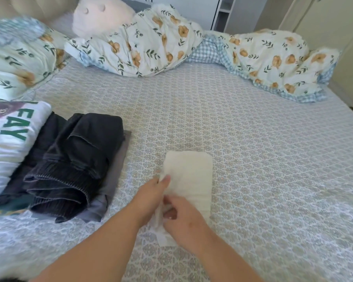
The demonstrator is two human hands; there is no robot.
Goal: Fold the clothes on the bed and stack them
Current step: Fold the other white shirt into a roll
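Observation:
A cream fuzzy garment [192, 176], folded into a long narrow strip, lies on the patterned bed cover [253, 149] in the middle foreground. My left hand [151, 197] holds its left edge, fingers lying along the fabric. My right hand [183, 220] pinches the near left part of the same strip, thumb curled under. To the left sits a stack of folded clothes: dark jeans [73, 159] on top of a grey garment [114, 169], beside a white shirt [10, 143] with green letters.
A floral duvet [151, 41] with a blue checked lining is bunched along the far side of the bed. Floral pillows [18, 58] and a pale plush toy [102, 15] lie at the far left. A wardrobe stands at the right.

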